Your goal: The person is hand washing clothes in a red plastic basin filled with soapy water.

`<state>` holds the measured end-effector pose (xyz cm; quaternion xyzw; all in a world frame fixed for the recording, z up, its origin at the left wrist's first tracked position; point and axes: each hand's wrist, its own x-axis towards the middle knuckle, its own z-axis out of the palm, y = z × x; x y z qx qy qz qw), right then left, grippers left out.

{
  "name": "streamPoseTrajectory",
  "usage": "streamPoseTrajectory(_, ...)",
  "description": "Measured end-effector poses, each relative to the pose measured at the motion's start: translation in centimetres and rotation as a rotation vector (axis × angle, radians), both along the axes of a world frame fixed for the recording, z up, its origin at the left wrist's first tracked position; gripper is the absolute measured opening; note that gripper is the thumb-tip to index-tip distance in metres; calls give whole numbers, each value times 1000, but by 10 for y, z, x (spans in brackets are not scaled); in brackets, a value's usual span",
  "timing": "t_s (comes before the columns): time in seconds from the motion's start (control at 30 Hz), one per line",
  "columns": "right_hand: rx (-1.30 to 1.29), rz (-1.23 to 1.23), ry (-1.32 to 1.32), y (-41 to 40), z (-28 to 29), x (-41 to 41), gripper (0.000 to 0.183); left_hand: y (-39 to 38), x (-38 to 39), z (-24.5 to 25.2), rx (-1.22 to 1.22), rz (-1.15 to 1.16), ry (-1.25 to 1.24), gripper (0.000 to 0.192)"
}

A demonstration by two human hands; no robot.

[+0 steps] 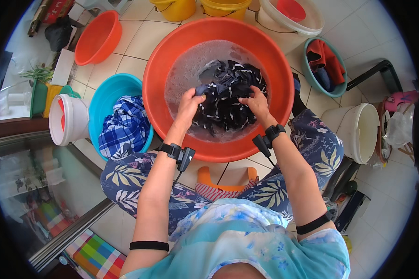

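Observation:
A large orange-red plastic basin (174, 139) stands on the floor in front of me, with cloudy, sudsy water (183, 69) inside. Dark cloth with white markings (227, 108) lies bunched in that water, partly above the surface. My left hand (188, 104) pinches its left edge between thumb and fingers. On the opposite side, my right hand (258, 104) grips the same cloth, so a stretch of it spans between both hands. More of the dark cloth (241, 71) is heaped at the far right of the water.
Left of the basin, a turquoise tub (106, 83) holds blue plaid cloth (125, 122). A white bucket (68, 120) and a smaller orange basin (97, 38) stand beyond. Yellow buckets (174, 8) and a large white bucket (279, 31) line the far side. At right are a green basin (326, 92) and another white bucket (352, 132).

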<state>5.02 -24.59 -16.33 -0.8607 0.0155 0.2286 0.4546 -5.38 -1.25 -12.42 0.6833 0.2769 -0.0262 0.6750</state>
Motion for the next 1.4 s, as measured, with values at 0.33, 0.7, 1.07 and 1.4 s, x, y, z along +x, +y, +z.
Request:
streamPoseTrajectory(0.33,-429,409,254,41,-30,-47,115,-25,-26,-59,466,3,314,64)
streamPoseTrajectory(0.7,-156,203,-28,26,-84,-54,10,-19,-47,-38,393,-94,220,99)
streamPoseTrajectory(1.07,776,-32,434,32,155,-24,6,-6,-52,52,445,-294,-39,134)
streamPoseTrajectory(1.4,1337,212,389,61,353,-47,3,11,-36,130,260,-208,-502,85)
